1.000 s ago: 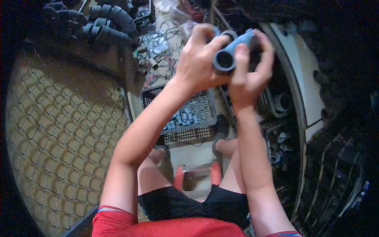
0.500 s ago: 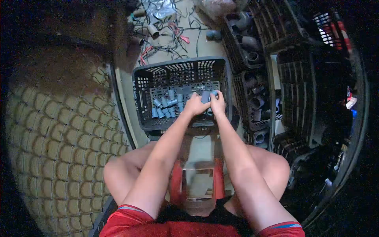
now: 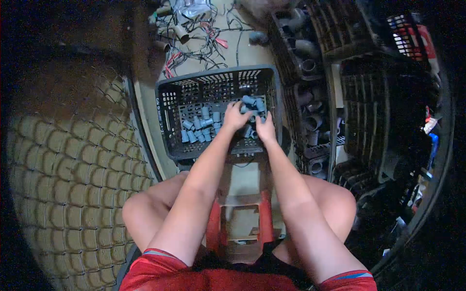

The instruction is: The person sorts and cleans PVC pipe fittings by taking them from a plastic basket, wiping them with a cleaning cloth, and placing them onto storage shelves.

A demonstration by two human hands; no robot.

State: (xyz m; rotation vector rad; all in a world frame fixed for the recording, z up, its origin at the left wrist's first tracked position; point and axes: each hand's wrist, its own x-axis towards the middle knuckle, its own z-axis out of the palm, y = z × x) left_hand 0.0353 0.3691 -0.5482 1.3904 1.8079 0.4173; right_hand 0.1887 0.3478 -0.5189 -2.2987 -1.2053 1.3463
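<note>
A black plastic crate [image 3: 218, 72] stands in front of me with several blue-grey pipe fittings [image 3: 206, 123] in its left part and more [image 3: 253, 101] towards the right. Over the right half of the crate, my left hand [image 3: 234, 117] has its fingers partly spread beside the fittings. Close to its right is my right hand [image 3: 264, 128], fingertips at the fittings. Blur and overlap hide whether either hand grips a piece.
Black crates with larger grey pipe fittings [image 3: 308, 65] are stacked on the right. Tangled dark and red strips [image 3: 206, 43] lie beyond the crate. A red frame [image 3: 265, 218] is between my legs, and wire mesh [image 3: 73, 184] is at the left.
My hands have moved slightly apart. The grey piece that was between them is no longer distinct there, and more fittings show near them. The whole view has shifted slightly.
</note>
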